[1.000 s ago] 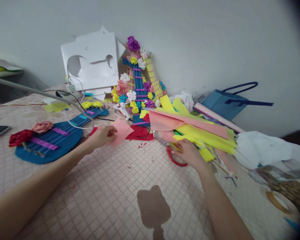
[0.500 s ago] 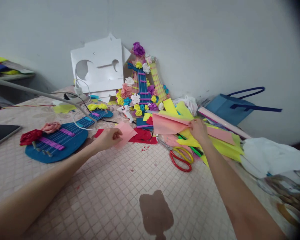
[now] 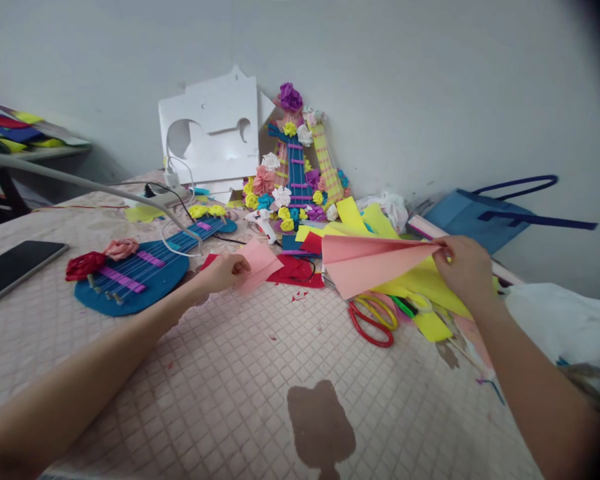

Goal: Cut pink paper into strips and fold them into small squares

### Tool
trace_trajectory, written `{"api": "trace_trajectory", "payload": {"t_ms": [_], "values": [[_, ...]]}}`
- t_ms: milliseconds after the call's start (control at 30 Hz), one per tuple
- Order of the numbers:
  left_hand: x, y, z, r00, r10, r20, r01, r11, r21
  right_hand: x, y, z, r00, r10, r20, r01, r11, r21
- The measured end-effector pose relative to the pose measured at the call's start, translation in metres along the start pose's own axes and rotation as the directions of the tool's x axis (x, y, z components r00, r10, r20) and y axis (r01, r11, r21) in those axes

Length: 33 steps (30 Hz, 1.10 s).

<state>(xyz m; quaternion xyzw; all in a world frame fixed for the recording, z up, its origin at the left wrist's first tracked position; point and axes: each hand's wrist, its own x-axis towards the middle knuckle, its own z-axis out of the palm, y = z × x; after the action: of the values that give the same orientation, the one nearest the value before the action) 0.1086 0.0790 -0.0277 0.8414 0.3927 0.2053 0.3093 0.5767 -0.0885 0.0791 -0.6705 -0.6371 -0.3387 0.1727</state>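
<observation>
My left hand [image 3: 223, 272] is closed on a small pink paper piece [image 3: 259, 262], held just above the table beside red felt scraps [image 3: 293, 270]. My right hand [image 3: 464, 265] pinches the edge of a large pink sheet [image 3: 375, 261] and lifts it off a pile of yellow sheets [image 3: 427, 283]. Red and yellow scissors [image 3: 374, 315] lie under the raised pink sheet. A blue felt guitar [image 3: 143, 265] with a red rose and a pink rose lies left of my left hand.
Flower-covered guitar models [image 3: 295, 173] and a white cut-out card [image 3: 211, 130] lean on the wall. A glue gun [image 3: 261, 220], a power strip with cables [image 3: 167, 195], a phone [image 3: 10, 263], a blue bag [image 3: 473, 210] and a brown stain [image 3: 320, 427] are around.
My right hand left the scissors, reached into the paper pile, took the large pink sheet and lifted it to the right. My left hand kept holding the small pink piece.
</observation>
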Motion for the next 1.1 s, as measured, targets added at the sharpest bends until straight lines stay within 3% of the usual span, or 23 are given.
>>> {"api": "trace_trajectory", "payload": {"t_ms": [167, 300, 467, 633, 800, 1100], "values": [[0.002, -0.005, -0.002, 0.999, 0.012, 0.045, -0.009, 0.998, -0.060, -0.030, -0.025, -0.039, 0.983, -0.183, 0.008, 0.183, 0.983, 0.032], [0.003, -0.006, -0.003, 0.996, 0.000, 0.088, 0.009, 0.995, -0.104, -0.057, -0.051, -0.059, 0.949, -0.312, 0.043, 0.309, 0.948, 0.072], [0.003, -0.007, -0.005, 0.993, -0.002, 0.116, 0.017, 0.992, -0.129, -0.079, -0.078, -0.069, 0.925, -0.349, 0.149, 0.321, 0.929, 0.183], [0.003, -0.007, -0.005, 0.994, -0.001, 0.111, 0.016, 0.990, -0.141, -0.086, -0.103, -0.078, 0.896, -0.417, 0.153, 0.371, 0.892, 0.258], [0.004, -0.007, -0.006, 0.994, 0.007, 0.111, 0.010, 0.989, -0.148, -0.091, -0.123, -0.085, 0.875, -0.427, 0.229, 0.336, 0.875, 0.350], [0.001, -0.003, -0.006, 0.994, -0.002, 0.109, 0.017, 0.990, -0.141, -0.093, -0.141, -0.092, 0.864, -0.469, 0.183, 0.381, 0.847, 0.370]]}}
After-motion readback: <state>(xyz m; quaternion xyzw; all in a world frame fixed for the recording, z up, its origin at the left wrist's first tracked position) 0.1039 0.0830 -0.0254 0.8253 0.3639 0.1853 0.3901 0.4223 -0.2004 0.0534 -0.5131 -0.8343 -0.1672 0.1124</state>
